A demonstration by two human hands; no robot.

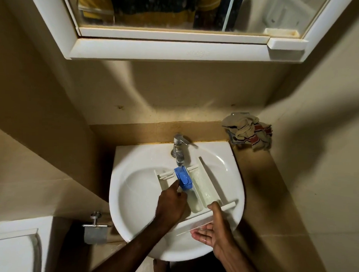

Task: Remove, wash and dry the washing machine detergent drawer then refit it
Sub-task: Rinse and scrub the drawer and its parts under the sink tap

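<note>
The white detergent drawer (201,189) sits tilted in the sink (131,195), right under the tap (179,149). The right hand (214,228) grips its front panel, thumb on top, while the left hand (172,204) pokes a finger at the blue insert (183,177), other fingers curled. A crumpled rag (249,131) lies on the counter corner.

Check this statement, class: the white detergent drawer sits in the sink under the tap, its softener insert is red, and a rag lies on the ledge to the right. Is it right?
One detail is wrong: the softener insert is blue, not red, as the head view shows. The detergent drawer does sit in the sink under the tap, and the rag lies on the ledge to the right.
</note>
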